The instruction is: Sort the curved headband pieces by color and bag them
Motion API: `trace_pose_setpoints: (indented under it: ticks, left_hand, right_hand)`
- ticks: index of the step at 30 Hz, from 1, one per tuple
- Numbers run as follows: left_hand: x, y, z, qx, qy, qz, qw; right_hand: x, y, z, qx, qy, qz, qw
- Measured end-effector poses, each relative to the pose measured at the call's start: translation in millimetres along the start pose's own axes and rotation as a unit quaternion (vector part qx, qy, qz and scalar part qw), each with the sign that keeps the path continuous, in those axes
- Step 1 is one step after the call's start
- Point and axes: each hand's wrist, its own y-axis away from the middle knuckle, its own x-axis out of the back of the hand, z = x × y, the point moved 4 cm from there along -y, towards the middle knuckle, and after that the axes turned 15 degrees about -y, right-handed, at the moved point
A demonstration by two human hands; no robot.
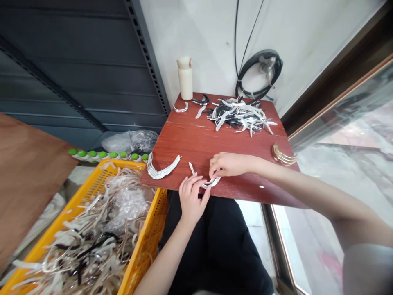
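At the front edge of the red-brown table (190, 141), both my hands are on a curved, silvery-white strip (211, 182). My left hand (193, 194) pinches its left end between thumb and fingers. The fingers of my right hand (225, 164) close on its right side and partly hide it. A short white strip (191, 168) lies just beyond my left fingertips. To the left rests a stack of curved white strips (162, 170), nested together. Beyond my hands is a pile of black, silver and white strips (241, 114).
A yellow crate (153, 229) full of loose strips and clear plastic stands left of the table. A cream bottle (185, 78) is at the back left. Gold curved strips (282, 155) lie at the right edge. Coiled black cable (241, 82) hangs on the wall.
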Motion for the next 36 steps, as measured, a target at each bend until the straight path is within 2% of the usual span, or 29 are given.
trace_pose_setpoints:
  ticks: [5,9,14,20,36]
  left_hand:
    - [0.3,0,1,-0.004,-0.008,0.001,1.0]
    - [0.2,-1,1,-0.007,-0.012,0.007,1.0]
    - [-0.8,-1,0,0.007,-0.01,0.017,1.0]
    - [-0.6,0,0,0.002,-0.011,0.022,1.0]
    - [-0.8,1,-1,-0.003,-0.004,0.019,1.0]
  right_hand:
    - [-7,3,-5,0.012,-0.024,-0.006,1.0]
    - [-4,4,-4,0.036,0.031,0.039,0.998]
    - [-7,0,-1,0.049,-0.027,0.025,0.998]
    - [-8,0,4,0.015,-0.05,0.036,0.998]
    - [-8,8,7,0.015,-0.037,0.047,0.998]
